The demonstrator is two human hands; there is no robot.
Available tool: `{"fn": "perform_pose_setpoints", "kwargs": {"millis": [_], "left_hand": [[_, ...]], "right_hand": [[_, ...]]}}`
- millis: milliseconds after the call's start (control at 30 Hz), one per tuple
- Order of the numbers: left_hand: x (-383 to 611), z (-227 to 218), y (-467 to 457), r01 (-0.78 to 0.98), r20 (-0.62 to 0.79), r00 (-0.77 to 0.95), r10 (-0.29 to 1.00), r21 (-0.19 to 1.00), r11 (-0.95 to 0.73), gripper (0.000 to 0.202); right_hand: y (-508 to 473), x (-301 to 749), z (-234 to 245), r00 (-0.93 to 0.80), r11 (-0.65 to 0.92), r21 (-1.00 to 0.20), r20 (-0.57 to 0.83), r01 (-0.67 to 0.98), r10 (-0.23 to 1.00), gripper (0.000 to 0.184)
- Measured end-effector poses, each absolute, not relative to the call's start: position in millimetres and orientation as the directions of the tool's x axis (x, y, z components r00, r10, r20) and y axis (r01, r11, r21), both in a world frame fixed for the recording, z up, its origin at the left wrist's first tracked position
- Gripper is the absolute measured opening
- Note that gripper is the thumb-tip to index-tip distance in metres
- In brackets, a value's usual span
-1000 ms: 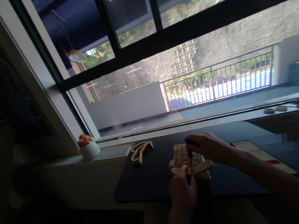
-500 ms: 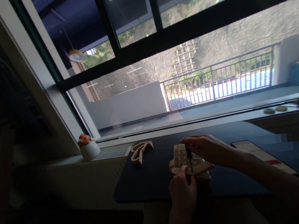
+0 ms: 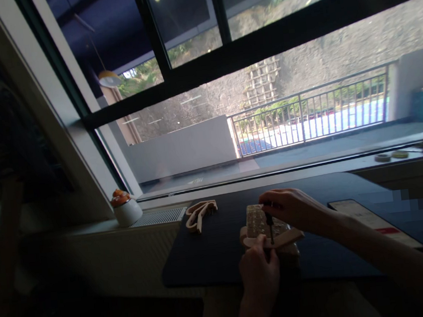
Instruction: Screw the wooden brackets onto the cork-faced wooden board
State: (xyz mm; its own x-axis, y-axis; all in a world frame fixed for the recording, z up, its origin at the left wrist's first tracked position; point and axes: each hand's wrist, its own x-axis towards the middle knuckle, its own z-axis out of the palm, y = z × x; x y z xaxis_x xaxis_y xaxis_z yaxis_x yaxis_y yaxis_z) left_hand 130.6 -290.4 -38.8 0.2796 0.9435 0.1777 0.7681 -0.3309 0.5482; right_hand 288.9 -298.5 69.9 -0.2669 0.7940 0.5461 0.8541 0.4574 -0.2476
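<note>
My right hand (image 3: 290,209) is closed around the handle of a dark screwdriver (image 3: 270,225), which stands nearly upright with its tip on a light wooden piece (image 3: 288,238). My left hand (image 3: 259,264) pinches that wooden piece from the near side, close to the screwdriver tip. Beneath the wood lies a block-shaped bundle in clear bubbly wrap (image 3: 254,217). A curved end of wood shows at the bundle's left side. Whether a screw sits under the tip is too small to tell.
On the dark table (image 3: 203,265) another bent wooden piece (image 3: 201,215) lies at the back left. A flat framed board (image 3: 377,222) rests on the right. A white jar with an orange lid (image 3: 126,210) stands on the sill, and tape rolls (image 3: 399,154) lie at the far right.
My right hand has turned slightly on the screwdriver handle, its knuckles shifting a little to the right. My left hand and the wooden piece hold their place.
</note>
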Motion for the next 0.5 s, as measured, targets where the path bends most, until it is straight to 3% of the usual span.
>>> {"fn": "perform_pose_setpoints", "kwargs": {"millis": [200, 500], "left_hand": [[130.3, -40.1, -290.0, 0.768, 0.187, 0.280, 0.942, 0.544, -0.337, 0.041], [131.2, -40.7, -289.9, 0.753, 0.199, 0.277, 0.940, 0.562, -0.341, 0.042]], "right_hand": [[-300.3, 291.1, 70.4, -0.314, 0.498, -0.263, 0.517, 0.826, 0.796, 0.036], [-292.6, 291.8, 71.8, -0.239, 0.427, -0.263, 0.532, 0.865, 0.812, 0.020]]}}
